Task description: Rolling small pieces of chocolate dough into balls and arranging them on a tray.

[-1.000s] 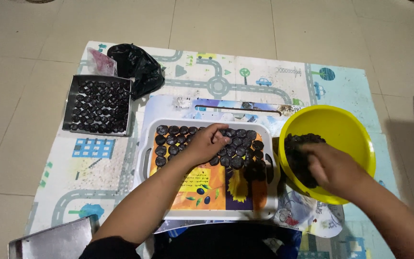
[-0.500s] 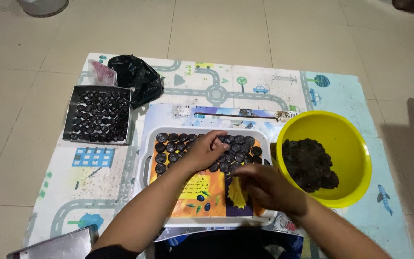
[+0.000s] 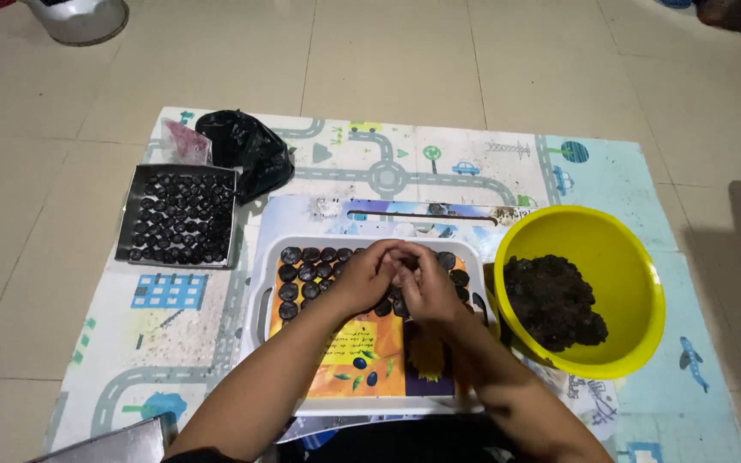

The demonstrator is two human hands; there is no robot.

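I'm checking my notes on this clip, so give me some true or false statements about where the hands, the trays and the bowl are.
1. Both hands, left hand and right hand, meet over the white tray. True.
2. The yellow bowl is empty. False: it holds a dark mixture.
3. The metal tray lies left of the white tray. True.
4. The black bag sits inside the bowl. False: it lies on the play mat beside the metal tray.
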